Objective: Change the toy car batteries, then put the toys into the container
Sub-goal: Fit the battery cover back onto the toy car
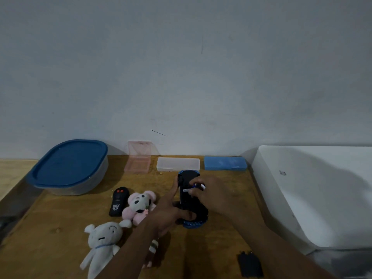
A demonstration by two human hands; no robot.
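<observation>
A blue toy car (191,200) lies upside down on the wooden table, its black underside facing up. My left hand (171,210) grips the car's left side and rear. My right hand (213,194) pinches a small battery (199,186) just above the car's open underside. A black battery cover (250,263) lies at the table's front right. A clear container with a blue lid (69,167) stands shut at the back left. A black remote (119,201), a pink plush (140,206) and a white plush (102,243) lie left of the car.
Along the wall stand an open pink box (138,158), a clear flat case (178,164) and a blue flat case (225,163). A large white box (314,190) fills the right side. The table's left edge runs past the container.
</observation>
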